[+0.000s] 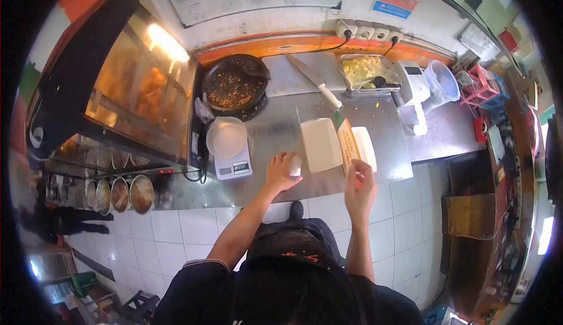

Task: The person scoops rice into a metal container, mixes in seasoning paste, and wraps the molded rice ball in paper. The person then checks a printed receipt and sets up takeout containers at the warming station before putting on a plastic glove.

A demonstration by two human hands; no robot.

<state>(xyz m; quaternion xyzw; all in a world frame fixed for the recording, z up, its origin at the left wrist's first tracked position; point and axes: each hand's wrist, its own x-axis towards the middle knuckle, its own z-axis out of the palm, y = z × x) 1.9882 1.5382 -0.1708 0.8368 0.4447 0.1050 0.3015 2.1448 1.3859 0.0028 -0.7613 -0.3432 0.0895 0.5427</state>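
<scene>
Just above the steel counter's front edge, my left hand [283,171] is closed around a small whitish object [295,165] that I cannot make out clearly. To its left stands a kitchen scale [233,163] with a round pale bowl [227,137] on top. My right hand [360,183] pinches the lower end of an orange and white printed strip [348,143]. This strip stands between the two pale halves of a box; the larger left half [321,144] lies on the counter, and the right half [364,149] shows behind the strip.
A lit display cabinet [141,84] stands left, beside a dark pan [236,84] with brown bits. At the back are a knife [316,83] on a board [281,73], a tray of chopped food [365,73] and a clear tub [441,81].
</scene>
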